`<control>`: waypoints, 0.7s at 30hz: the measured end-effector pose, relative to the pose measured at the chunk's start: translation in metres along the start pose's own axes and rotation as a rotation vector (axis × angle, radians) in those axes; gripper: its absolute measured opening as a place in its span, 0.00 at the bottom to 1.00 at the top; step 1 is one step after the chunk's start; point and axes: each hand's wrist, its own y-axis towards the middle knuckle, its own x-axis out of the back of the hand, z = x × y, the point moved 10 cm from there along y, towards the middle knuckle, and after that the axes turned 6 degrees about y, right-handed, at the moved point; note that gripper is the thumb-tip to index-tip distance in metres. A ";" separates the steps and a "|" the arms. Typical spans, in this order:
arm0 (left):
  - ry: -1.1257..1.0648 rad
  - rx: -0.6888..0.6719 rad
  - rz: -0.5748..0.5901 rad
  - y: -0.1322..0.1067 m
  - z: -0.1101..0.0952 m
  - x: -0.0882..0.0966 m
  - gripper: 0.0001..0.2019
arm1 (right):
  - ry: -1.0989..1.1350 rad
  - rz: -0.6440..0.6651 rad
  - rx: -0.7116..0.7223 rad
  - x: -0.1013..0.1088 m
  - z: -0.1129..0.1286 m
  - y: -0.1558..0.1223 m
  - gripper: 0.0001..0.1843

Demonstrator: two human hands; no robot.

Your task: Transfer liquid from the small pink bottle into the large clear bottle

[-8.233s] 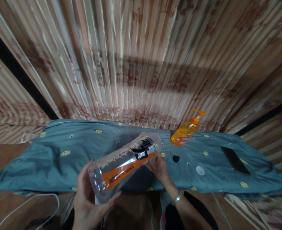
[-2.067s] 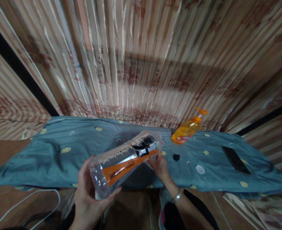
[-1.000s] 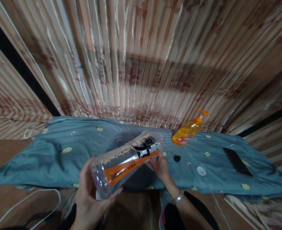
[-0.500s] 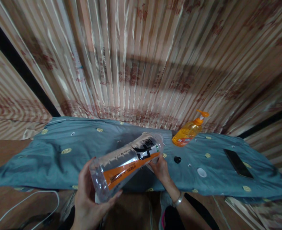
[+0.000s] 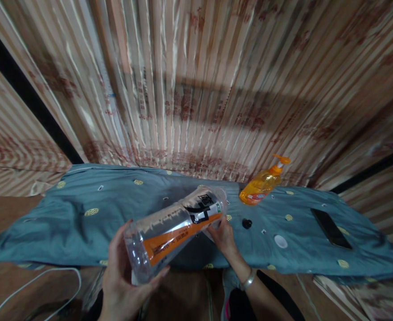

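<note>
A large clear plastic bottle with an orange, white and black label lies slantwise between my hands, above the cloth. My left hand is wrapped around its wide base, thumb below and fingers behind. Near the other end, my right hand grips the bottle's lower side; some of its fingers are hidden behind the plastic. To the right on the cloth lie a small black object, which may be a cap, and a white round disc. A pump bottle of orange liquid stands beyond them.
Blue-green patterned cloth covers the long surface before me. A black phone lies at its right. Striped curtain hangs right behind the surface. A white cable loops at the lower left.
Almost nothing differs. The whole view has shifted very slightly, and both hands keep their hold on the clear bottle.
</note>
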 end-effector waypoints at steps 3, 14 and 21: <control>-0.006 0.003 -0.005 0.000 -0.002 0.000 0.45 | -0.008 -0.008 0.002 0.000 -0.001 0.000 0.23; 0.019 -0.013 -0.012 0.001 -0.004 0.000 0.45 | 0.009 -0.011 0.034 0.002 0.005 -0.001 0.21; 0.002 -0.021 0.003 0.001 -0.001 0.000 0.43 | -0.020 0.010 0.007 0.000 0.003 0.000 0.22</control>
